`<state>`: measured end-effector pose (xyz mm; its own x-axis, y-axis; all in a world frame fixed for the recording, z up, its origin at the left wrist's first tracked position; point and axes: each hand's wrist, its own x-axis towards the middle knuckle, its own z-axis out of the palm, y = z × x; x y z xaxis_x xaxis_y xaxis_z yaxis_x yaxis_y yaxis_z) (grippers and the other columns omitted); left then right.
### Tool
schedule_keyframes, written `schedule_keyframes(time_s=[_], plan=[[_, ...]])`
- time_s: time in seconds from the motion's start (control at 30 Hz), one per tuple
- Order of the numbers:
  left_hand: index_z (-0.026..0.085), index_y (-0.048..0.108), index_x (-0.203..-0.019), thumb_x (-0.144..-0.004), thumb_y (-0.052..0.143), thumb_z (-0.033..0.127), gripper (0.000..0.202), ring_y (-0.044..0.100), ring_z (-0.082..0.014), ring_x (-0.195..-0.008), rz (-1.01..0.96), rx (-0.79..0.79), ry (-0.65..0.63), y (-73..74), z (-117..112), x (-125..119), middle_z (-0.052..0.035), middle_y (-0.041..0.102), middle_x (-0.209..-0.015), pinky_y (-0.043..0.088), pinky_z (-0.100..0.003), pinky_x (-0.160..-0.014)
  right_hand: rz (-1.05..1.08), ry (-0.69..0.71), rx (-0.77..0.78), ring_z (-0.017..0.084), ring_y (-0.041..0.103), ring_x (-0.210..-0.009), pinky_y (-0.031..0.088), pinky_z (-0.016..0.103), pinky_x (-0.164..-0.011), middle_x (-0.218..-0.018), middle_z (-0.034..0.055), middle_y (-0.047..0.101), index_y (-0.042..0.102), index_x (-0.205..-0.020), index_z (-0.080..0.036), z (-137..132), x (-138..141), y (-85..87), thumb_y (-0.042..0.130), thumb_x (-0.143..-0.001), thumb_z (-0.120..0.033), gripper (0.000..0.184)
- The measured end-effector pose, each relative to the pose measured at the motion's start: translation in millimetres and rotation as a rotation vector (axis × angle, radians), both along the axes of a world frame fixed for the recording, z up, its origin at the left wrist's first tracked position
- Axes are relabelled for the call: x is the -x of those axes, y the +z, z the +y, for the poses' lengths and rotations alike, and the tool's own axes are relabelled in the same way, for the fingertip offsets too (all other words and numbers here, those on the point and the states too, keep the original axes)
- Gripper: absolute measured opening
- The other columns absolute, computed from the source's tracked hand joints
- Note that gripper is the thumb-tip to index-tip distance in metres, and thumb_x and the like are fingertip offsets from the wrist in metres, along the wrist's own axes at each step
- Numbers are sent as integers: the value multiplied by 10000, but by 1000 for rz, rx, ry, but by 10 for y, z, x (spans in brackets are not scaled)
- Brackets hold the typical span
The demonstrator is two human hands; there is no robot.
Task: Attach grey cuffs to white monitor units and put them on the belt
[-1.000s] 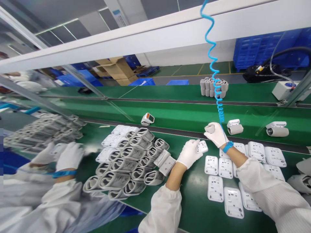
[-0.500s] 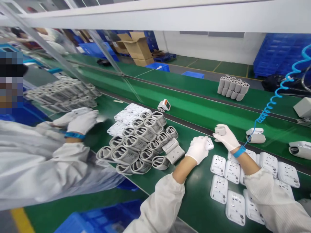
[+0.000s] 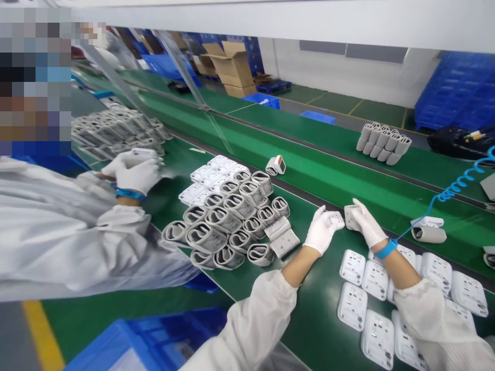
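My left hand (image 3: 322, 230), in a white glove, is closed on a small white plastic housing (image 3: 335, 220) just above the green bench. My right hand (image 3: 366, 222), also gloved and with a blue wrist strap (image 3: 386, 249), grips a rolled grey cuff (image 3: 351, 216) right beside that housing. The two parts are close together, almost touching. Several white housings (image 3: 363, 293) lie face down in rows under my right forearm. A heap of rolled grey cuffs (image 3: 228, 221) sits to the left of my left hand.
A co-worker in white (image 3: 58, 232) stands at the left, gloved hands (image 3: 135, 172) on a white part. On the green conveyor (image 3: 328, 175) lie finished units (image 3: 276, 165) (image 3: 427, 230); a cluster of cuffs (image 3: 381, 142) stands beyond. A blue coiled cord (image 3: 452, 191) runs right. Blue bin (image 3: 154, 340) below.
The view has swung left and down. My hands have drawn closer together, the cuff now lower and next to the housing. The co-worker's hands have risen slightly.
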<state>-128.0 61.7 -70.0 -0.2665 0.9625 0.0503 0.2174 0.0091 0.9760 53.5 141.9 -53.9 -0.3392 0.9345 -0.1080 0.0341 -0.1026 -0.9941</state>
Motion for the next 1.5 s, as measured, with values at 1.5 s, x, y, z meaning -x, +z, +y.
schedule_keyframes(time_s=[1.5], plan=[[230, 528, -1548, -1060, 503, 655, 647, 473, -304, -1546, -525, -150, -37, 169, -150, -285, -108, 540, -1632, 385, -432, -1304, -75, 35, 205, 309, 759, -1104, 661, 436, -959, -1187, 99, 797, 741, -1106, -204, -321, 124, 393, 975, -663, -495, 579]])
